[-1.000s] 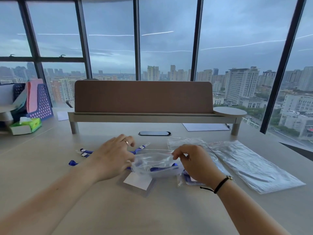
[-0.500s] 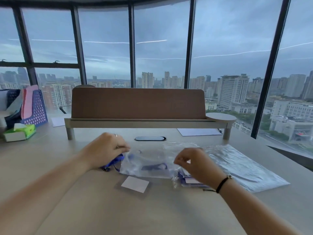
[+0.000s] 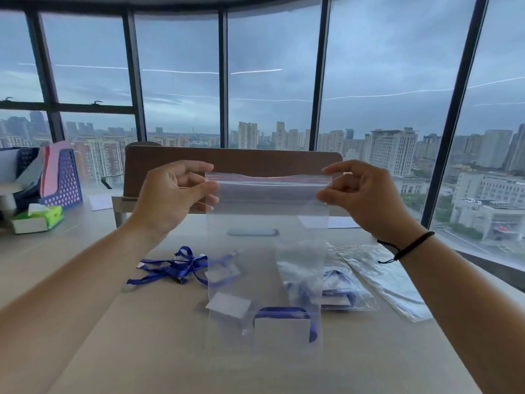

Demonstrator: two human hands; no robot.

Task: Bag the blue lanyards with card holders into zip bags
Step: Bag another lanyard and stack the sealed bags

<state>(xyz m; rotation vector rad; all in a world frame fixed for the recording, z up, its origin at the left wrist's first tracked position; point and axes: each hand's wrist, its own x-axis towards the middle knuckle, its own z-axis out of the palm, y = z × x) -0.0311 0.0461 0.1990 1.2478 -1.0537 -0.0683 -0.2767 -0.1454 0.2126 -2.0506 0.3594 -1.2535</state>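
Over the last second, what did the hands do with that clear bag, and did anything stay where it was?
Both hands lifted the zip bag off the table and now hold it up by its top corners, left hand and right hand, a card holder hanging at its bottom. The loose blue lanyards, the filled bags and the tissue box stayed put.

Both your arms reach forward and up, hands raised level with each other and well apart. Your left hand (image 3: 173, 194) is in a pinch grip, thumb over curled fingers, palm turned inward. Your right hand (image 3: 366, 194) mirrors it, pinching likewise, with a dark cord round its wrist.
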